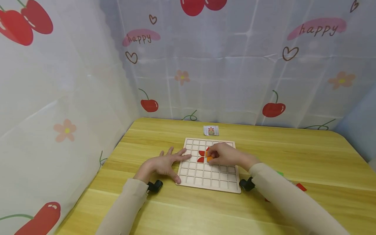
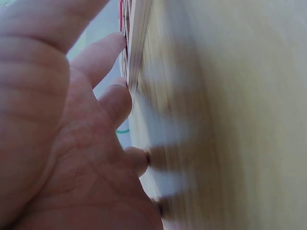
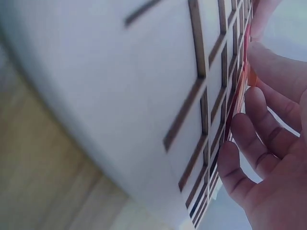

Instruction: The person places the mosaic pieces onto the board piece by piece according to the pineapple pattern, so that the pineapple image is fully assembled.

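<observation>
A pale wooden grid board (image 1: 215,176) lies on the table. My left hand (image 1: 164,164) is spread at its left side, with the thumb at the near left corner and fingertips on the left edge; in the left wrist view the palm (image 2: 91,143) faces the camera. Near the board's middle, my right hand (image 1: 227,154) pinches a small orange tile (image 1: 209,159) between thumb and index finger. Curved red tiles (image 1: 201,160) sit in the grid just left of it. From the right wrist, the orange tile (image 3: 252,79) shows between the fingers, close against the grid.
Behind the board lies a small pattern card (image 1: 211,130) with a coloured figure on a grid. Loose pieces, including a green one (image 1: 280,173) and a red one (image 1: 301,187), lie partly behind the right sleeve (image 1: 289,195). A printed curtain (image 1: 223,88) hangs along the table's far edge.
</observation>
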Demonstrator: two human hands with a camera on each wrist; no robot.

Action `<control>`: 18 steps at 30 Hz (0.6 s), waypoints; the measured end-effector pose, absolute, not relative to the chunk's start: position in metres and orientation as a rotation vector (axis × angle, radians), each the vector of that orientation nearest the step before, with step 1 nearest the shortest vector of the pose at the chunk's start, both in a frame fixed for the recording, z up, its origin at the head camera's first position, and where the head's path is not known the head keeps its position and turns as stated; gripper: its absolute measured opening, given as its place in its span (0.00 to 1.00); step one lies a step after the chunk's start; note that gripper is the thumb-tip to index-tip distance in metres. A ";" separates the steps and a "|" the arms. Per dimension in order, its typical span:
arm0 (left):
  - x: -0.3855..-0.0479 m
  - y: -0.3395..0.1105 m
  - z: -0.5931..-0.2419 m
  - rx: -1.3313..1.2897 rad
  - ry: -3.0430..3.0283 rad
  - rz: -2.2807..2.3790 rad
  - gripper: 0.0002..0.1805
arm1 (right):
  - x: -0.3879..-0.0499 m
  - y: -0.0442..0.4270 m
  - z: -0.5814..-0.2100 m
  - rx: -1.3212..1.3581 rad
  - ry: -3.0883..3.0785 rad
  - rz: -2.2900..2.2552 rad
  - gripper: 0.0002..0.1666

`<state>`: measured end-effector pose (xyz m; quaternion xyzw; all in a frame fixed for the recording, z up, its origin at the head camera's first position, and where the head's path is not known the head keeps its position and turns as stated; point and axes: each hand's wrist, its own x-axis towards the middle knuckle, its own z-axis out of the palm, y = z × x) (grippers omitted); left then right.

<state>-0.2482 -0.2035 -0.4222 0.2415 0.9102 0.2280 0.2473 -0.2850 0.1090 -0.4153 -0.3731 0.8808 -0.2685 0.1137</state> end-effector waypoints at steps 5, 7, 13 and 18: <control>-0.249 -0.204 -0.423 0.660 2.479 0.635 0.58 | -0.284 0.104 -0.417 -1.121 2.572 -0.793 0.11; -0.249 -0.204 -0.423 0.656 2.478 0.634 0.58 | -0.284 0.102 -0.416 -1.113 2.577 -0.788 0.11; -0.249 -0.205 -0.421 0.659 2.480 0.628 0.59 | -0.282 0.103 -0.416 -1.161 2.612 -0.777 0.04; -0.249 -0.204 -0.421 0.668 2.470 0.628 0.58 | -0.278 0.111 -0.409 -1.161 2.646 -0.769 0.04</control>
